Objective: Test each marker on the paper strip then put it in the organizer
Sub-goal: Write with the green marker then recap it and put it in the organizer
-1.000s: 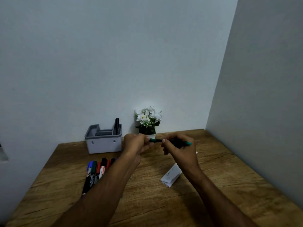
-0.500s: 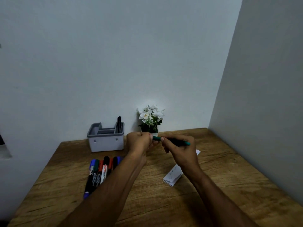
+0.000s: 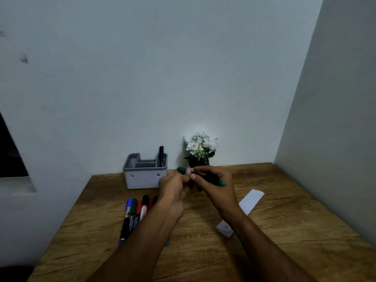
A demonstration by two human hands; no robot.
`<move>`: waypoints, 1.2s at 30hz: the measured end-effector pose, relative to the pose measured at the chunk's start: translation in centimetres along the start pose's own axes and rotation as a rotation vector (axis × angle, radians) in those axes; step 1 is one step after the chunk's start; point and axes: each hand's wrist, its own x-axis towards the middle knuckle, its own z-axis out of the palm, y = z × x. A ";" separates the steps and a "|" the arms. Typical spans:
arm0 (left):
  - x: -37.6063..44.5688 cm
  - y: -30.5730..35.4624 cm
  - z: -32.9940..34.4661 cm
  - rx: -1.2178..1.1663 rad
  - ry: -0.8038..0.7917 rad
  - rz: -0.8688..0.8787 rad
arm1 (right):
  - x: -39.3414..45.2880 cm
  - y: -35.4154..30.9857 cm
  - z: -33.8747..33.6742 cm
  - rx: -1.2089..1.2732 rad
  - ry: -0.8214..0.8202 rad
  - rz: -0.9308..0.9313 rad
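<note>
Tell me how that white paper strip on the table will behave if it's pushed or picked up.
The paper strip looks thin and folded, so it would probably flop when lifted by one end. It seems very light and lies loose on the wooden table, so a push would likely slide it.

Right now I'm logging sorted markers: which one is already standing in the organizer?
The black marker, upright in the right end of the grey organizer. The others lie on the table, except a green one held in both hands.
</note>
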 end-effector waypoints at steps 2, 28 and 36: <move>0.3 1.0 -0.7 0.013 0.029 0.039 | 0.3 0.3 0.4 -0.034 -0.029 0.049; 9.5 9.8 -2.0 0.808 0.199 0.678 | 3.2 1.6 5.4 -0.807 -0.302 -0.018; 10.7 8.0 -3.2 0.962 0.210 0.592 | 3.2 2.6 4.8 -0.804 -0.306 -0.004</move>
